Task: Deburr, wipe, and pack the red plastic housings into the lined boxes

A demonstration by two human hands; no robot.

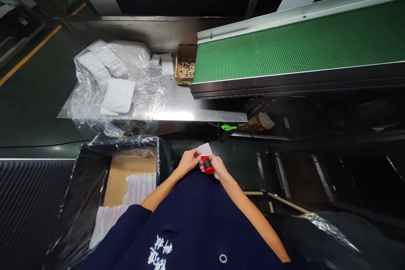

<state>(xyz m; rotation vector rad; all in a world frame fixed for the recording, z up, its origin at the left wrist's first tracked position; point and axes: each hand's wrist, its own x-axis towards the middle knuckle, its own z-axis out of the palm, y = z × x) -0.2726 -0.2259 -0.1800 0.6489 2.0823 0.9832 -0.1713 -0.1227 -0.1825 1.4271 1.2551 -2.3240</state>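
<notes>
Close in front of the dark blue clothing, my left hand [190,160] is closed, pinching the edge of a small white foam-like pouch [205,149]. My right hand [218,166] is closed around the side of a red part with a black barrel and a red end ring [208,165]. This part lies against the lower edge of the pouch, between the two hands. Whether any of it is inside the pouch I cannot tell. Some fingertips of both hands are hidden behind these things.
To the left stands a black-lined box [134,162] with wrapped white packs [139,190] in it. Ahead, a metal table [180,105] bears a stack of white pouches [118,96] in clear plastic and a cardboard tray [183,81] of small dark bits. A green conveyor [284,46] slopes off right.
</notes>
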